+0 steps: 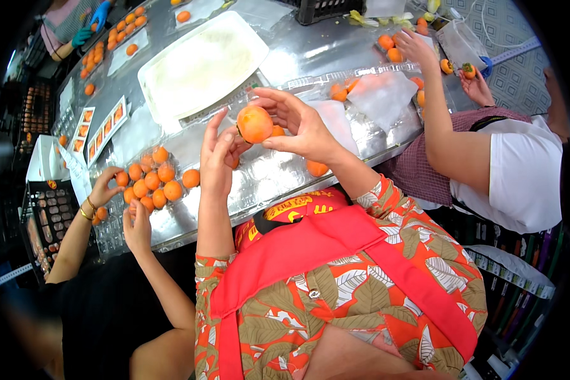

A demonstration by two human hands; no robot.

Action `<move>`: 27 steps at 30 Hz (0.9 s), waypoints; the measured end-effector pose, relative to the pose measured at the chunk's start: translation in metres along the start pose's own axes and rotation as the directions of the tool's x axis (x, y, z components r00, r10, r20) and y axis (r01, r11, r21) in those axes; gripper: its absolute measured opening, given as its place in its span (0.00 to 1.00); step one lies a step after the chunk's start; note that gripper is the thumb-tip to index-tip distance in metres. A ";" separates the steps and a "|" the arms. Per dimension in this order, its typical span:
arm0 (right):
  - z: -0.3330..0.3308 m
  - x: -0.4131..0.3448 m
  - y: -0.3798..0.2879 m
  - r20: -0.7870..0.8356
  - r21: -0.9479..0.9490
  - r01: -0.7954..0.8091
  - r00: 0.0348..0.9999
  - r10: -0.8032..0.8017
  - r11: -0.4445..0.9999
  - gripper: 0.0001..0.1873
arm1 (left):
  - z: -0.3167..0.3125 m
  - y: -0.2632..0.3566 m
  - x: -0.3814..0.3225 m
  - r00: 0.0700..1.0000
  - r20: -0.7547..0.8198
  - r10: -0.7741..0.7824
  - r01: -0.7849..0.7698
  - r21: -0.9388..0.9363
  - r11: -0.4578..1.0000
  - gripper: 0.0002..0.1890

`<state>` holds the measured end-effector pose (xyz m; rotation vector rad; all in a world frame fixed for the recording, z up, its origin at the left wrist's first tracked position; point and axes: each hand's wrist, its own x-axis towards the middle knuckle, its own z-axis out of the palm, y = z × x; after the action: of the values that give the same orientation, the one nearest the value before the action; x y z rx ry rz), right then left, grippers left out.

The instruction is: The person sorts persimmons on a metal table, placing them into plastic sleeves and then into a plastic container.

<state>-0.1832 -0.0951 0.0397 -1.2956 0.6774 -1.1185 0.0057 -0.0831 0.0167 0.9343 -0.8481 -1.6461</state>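
Note:
An orange persimmon (pixel 255 124) is held up between my two hands above the metal table. My right hand (pixel 300 124) has its thumb under the fruit's lower right side and its fingers over the top. My left hand (pixel 220 159) touches the fruit's left edge with its fingertips. Behind the fruit, partly hidden by my hands, lie more persimmons. One persimmon (pixel 317 168) sits near the table's edge, right of my right forearm. Left of my left hand, a single persimmon (pixel 191 178) lies beside a clear plastic tray filled with several persimmons (pixel 152 181).
A big white plastic tray (pixel 159 102) lies beyond my hands. Co-workers' hands (pixel 137 225) (pixel 415 47) are at work on both sides. Sheets of persimmon labels (pixel 105 130) lie at left, white foam sheets (pixel 384 100) at right. A black crate (pixel 313 12) stands at the far edge.

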 end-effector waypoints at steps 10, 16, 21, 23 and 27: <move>-0.038 0.019 -0.059 -0.115 0.077 0.165 0.981 -0.156 0.983 0.41 | -0.018 -0.007 -0.004 0.998 0.042 0.041 -0.040 -0.018 0.999 0.31; -0.071 0.027 -0.092 -0.308 -0.083 0.300 0.899 -0.311 0.950 0.39 | -0.012 -0.008 -0.005 0.996 0.083 0.031 -0.030 -0.016 0.999 0.28; -0.113 0.064 -0.083 -0.411 -0.245 0.164 0.875 -0.255 0.956 0.40 | -0.016 -0.007 -0.007 0.996 0.079 0.049 -0.049 0.005 0.999 0.28; -0.137 0.078 -0.073 -0.480 -0.321 0.058 0.850 -0.215 0.945 0.40 | -0.016 -0.008 -0.007 0.995 0.092 0.044 -0.046 0.016 0.999 0.27; -0.158 0.130 -0.052 -0.457 -0.456 -0.219 0.889 -0.016 0.863 0.41 | -0.031 -0.012 -0.012 0.998 0.043 0.041 -0.041 0.009 0.999 0.26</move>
<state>-0.2917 -0.2714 0.0818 -1.4122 1.4471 -1.2085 0.0303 -0.0713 -0.0054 0.8859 -0.8998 -1.6330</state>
